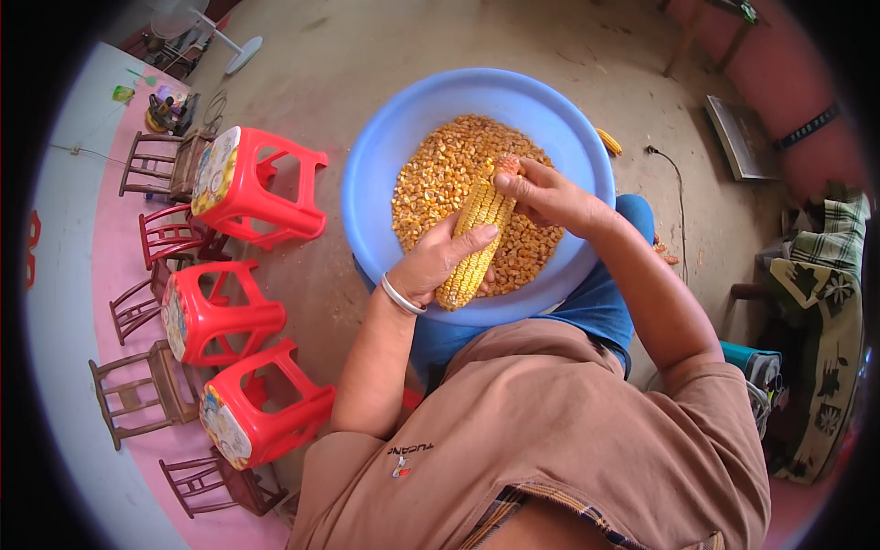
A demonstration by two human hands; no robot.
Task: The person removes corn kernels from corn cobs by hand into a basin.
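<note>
An ear of dried yellow corn (474, 251) slants over a wide blue plastic basin (368, 185). My left hand (440, 258) grips its lower half, thumb across the rows of kernels. At the upper end, where some reddish bare cob (509, 163) shows, my right hand (543, 192) holds on with thumb and fingers. Loose corn kernels (440, 172) cover the basin's bottom in a broad heap. The basin sits between my legs, its near rim close to my lap.
Red plastic stools (295, 161) and small wooden chairs (148, 392) line the left wall. Right of the basin lie another corn ear (608, 142), a black cable with a plug (677, 179) and reddish cob pieces (665, 254). A pedestal fan (240, 55) is at the upper left.
</note>
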